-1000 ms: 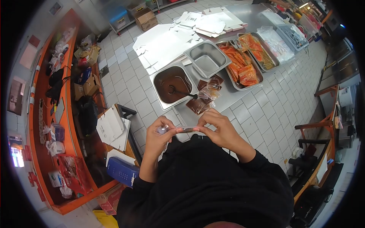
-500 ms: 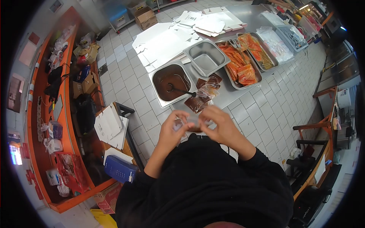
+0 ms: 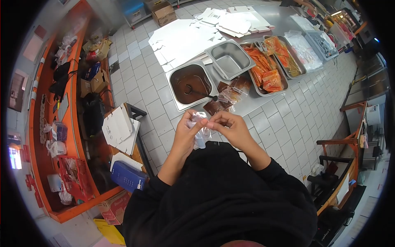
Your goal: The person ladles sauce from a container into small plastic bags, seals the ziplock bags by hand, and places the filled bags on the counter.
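Observation:
My left hand (image 3: 186, 133) is closed around a small clear plastic bag (image 3: 200, 139), which hangs down in front of my shirt. Thumb and fingers of my right hand (image 3: 231, 128) pinch together at the bag's upper edge, touching the left thumb. No filling shows in the bag. Just beyond my hands, several flat packets of brown sauce (image 3: 212, 108) lie at the table's near edge. Behind them stands a steel pan of brown sauce (image 3: 175, 99), with a black-handled ladle (image 3: 201, 95) resting in it.
An empty steel pan (image 3: 230, 61) sits beside two pans of orange packets (image 3: 271, 80), with scissors (image 3: 261, 46) on top. White flattened boxes (image 3: 177, 43) cover the table's far left. Clear bags (image 3: 302, 47) lie at right. An orange shelf (image 3: 68, 144) runs along my left.
My hands have drawn closer together, and the clear bag now hangs visibly from them. A brown patch seen below my fingers earlier no longer shows. The view has shifted slightly.

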Demonstrator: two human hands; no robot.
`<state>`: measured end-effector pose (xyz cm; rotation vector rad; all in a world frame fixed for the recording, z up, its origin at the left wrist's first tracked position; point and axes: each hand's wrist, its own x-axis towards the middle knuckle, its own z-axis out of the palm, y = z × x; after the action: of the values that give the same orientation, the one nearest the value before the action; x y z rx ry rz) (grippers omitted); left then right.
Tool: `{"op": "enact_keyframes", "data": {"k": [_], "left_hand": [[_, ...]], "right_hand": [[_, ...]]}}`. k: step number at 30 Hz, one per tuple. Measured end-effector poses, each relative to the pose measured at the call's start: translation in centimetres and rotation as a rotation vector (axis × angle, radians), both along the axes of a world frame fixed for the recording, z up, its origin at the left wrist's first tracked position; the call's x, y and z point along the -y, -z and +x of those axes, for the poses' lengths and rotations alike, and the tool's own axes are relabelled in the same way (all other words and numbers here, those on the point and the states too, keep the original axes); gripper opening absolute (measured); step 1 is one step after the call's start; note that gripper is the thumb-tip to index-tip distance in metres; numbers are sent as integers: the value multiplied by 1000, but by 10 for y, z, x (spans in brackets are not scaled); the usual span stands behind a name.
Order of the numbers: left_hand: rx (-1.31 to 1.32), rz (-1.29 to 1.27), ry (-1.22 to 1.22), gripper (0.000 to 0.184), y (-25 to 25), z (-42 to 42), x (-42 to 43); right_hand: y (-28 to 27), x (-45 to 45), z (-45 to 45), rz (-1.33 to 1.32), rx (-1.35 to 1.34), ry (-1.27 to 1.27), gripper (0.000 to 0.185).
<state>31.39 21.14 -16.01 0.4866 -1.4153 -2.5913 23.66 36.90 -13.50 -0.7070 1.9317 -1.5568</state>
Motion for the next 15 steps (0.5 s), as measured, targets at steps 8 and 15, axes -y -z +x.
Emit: {"op": "enact_keyframes", "data": {"k": [8, 15], "left_hand": [[59, 227, 272, 25, -7, 13, 22], [174, -343, 132, 18, -29, 13, 20]], "right_hand": [[-3, -9, -11, -402, 499, 58, 12], [3, 2, 1, -110, -562, 472, 26]]}}
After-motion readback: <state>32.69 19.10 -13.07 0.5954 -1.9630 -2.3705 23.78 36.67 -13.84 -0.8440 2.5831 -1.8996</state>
